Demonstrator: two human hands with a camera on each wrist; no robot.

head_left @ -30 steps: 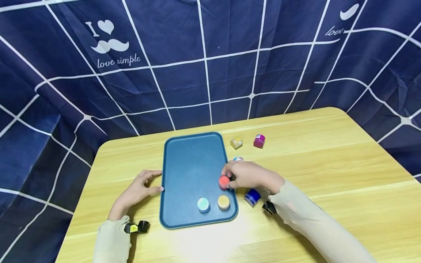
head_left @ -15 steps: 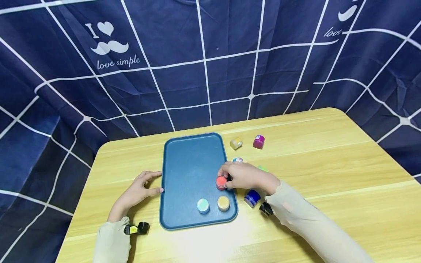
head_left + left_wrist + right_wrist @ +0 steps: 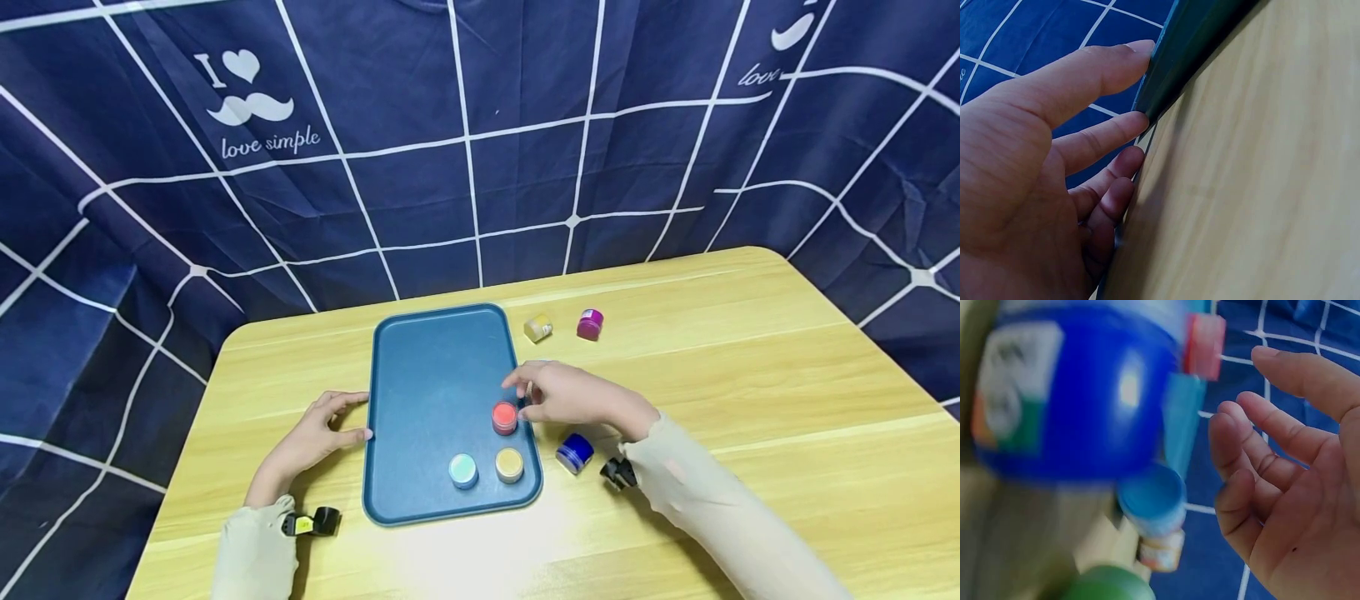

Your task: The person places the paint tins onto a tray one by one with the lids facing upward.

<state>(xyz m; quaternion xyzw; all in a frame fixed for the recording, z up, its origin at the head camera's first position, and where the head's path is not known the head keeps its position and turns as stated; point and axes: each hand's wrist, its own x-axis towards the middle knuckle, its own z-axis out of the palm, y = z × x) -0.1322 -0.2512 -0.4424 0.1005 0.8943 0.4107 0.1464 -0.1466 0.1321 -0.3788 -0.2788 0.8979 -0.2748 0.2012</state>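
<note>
A small jar with a red lid (image 3: pixel 505 417) stands on the right side of the blue tray (image 3: pixel 427 375). Just right of that jar, my right hand (image 3: pixel 570 396) hovers with its fingers apart and loosely bent, holding nothing; the right wrist view shows the bare palm. Nearer the tray's front stand a jar with a mint lid (image 3: pixel 463 470) and one with a tan lid (image 3: pixel 509 465). My left hand (image 3: pixel 303 437) touches the tray's left edge with thumb and fingertips, fingers extended. In the left wrist view, the fingers (image 3: pixel 1107 134) meet the tray's side (image 3: pixel 1169 62).
Right of the tray lie a dark blue jar (image 3: pixel 574 453), a yellowish jar (image 3: pixel 538 327) and a magenta jar (image 3: pixel 591 324). A light-blue jar (image 3: pixel 1152 494) and a green jar (image 3: pixel 1110 584) show in the right wrist view. A dark blue curtain (image 3: pixel 420 200) hangs behind the table.
The red-lidded jar moved slightly left on the tray. My right hand then let go of it, spread its fingers and drew back to the right. The left hand stayed put.
</note>
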